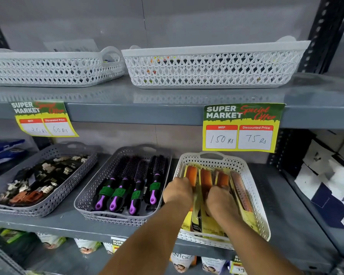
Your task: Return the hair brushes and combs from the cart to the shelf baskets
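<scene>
A white lattice basket [255, 197] on the middle shelf holds several orange combs in yellow packets [206, 178]. Both my hands are inside it. My left hand [178, 191] is curled on a comb packet at the basket's left side. My right hand [219, 201] is closed on packets in the middle. The fingertips of both hands are hidden among the packets. To the left, a grey basket [83, 203] holds several round hair brushes with black and purple handles [125, 187]. The cart is out of view.
A second grey basket [54, 203] with hair clips stands further left. The upper shelf carries two white baskets [214, 66], [54, 70]. Yellow price tags [240, 129] hang from the upper shelf edge. Packaged goods fill the shelf below and the right side.
</scene>
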`<state>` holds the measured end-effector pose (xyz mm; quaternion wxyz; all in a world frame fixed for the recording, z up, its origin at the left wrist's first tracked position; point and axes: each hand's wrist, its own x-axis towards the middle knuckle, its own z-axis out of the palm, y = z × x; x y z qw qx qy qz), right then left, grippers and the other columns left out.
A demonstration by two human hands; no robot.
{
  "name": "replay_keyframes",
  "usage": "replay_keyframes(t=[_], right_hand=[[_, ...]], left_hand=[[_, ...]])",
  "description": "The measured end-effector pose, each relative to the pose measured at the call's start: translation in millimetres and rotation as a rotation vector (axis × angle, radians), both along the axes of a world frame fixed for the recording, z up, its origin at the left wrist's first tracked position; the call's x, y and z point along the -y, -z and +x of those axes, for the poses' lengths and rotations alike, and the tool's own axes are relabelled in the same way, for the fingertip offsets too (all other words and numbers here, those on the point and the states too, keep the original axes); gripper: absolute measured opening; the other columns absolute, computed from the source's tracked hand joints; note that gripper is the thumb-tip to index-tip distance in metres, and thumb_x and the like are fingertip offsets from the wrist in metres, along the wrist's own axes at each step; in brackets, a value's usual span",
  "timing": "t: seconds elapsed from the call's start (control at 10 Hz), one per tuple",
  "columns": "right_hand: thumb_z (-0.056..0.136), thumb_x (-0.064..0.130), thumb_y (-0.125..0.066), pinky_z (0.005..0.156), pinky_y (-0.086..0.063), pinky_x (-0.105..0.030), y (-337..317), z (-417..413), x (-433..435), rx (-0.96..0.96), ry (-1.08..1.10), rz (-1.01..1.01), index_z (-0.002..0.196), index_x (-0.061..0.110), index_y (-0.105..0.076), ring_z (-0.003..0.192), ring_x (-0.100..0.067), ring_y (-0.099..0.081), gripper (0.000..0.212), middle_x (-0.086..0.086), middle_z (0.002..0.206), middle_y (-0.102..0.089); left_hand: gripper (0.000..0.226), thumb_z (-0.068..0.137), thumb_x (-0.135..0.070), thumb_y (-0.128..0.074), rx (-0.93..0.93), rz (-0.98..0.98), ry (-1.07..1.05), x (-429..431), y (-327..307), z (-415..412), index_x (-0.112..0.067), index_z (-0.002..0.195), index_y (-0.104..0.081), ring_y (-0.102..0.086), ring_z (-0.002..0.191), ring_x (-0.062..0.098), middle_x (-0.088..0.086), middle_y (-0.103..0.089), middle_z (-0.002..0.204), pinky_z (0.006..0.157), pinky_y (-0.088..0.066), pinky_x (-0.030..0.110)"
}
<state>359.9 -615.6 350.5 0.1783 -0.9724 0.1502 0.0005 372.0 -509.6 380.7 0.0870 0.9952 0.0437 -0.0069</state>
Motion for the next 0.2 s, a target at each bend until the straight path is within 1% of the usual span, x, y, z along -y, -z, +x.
replay_keyframes(t=[0.1, 0.2], right_hand=[[0.089, 0.023, -0.056, 0.075, -0.051, -0.033, -12, -7, 4, 0.077, -0.019, -0.001, 0.106, 0.014, -0.064, 0.094, -0.026, -0.06, 0.02, -0.01, 0.116, -0.055], [0.092, 0.029, -0.051, 0.085, -0.049, -0.037, -16, -20, 9, 0.246, -0.078, 0.001, 0.12, 0.017, -0.059, 0.112, -0.025, -0.055, 0.032, -0.007, 0.125, -0.054]], left_hand=[[0.032, 0.086, 0.003, -0.045, 0.059, 0.094, 0.061, -4, -10, -1, -0.009, 0.109, -0.064, -0.065, 0.097, 0.032, 0.013, -0.067, 0.107, 0.07, -0.051, 0.038], [0.029, 0.085, -0.001, -0.042, 0.223, 0.091, 0.156, -14, -14, -6, -0.01, 0.104, -0.063, -0.062, 0.098, 0.034, 0.013, -0.066, 0.106, 0.072, -0.049, 0.039]])
